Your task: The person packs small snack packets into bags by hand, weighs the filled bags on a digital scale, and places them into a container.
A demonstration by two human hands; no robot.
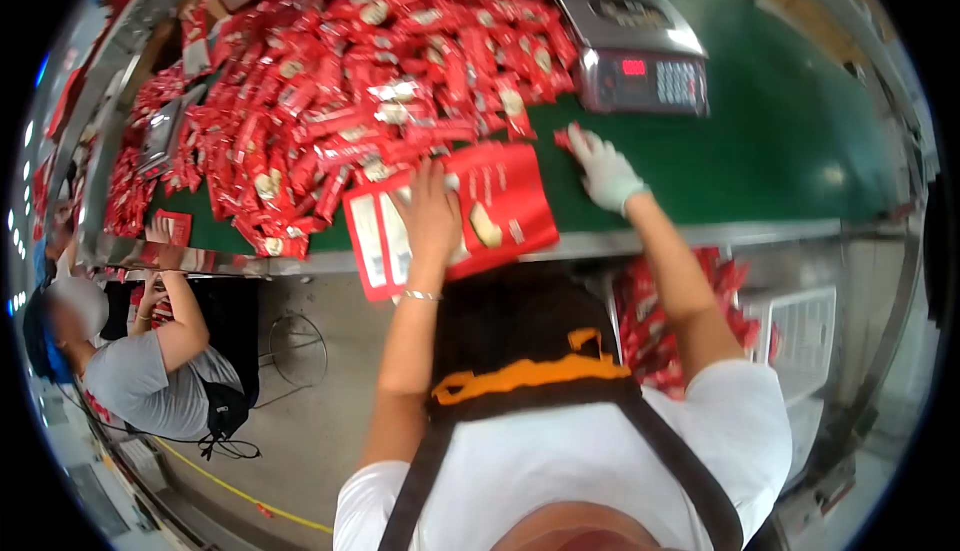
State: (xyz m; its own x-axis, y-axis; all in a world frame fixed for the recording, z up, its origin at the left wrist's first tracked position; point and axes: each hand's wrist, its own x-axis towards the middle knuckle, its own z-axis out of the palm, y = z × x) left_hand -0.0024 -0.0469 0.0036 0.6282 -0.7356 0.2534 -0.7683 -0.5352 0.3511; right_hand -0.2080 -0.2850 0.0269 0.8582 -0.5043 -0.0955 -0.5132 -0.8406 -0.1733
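Note:
My bare left hand (432, 213) lies on a large red printed bag (505, 201) at the table's front edge, its fingers pointing toward the pile. My right hand (606, 173), in a white glove, is over the green tabletop just below the scale, with its fingertips at a small red packet (564, 138). A big heap of small red wrapped packets (400, 91) covers the table beyond and left of the bag. The silver scale (643, 81) with a red lit display stands right of the heap.
A co-worker in a grey shirt (128, 381) sits at the left beside the table. Another scale (160, 136) is at the far left. Red packets (645, 301) fill a container under the table, near a white basket (800, 341). The table's metal edge (700, 234) runs before me.

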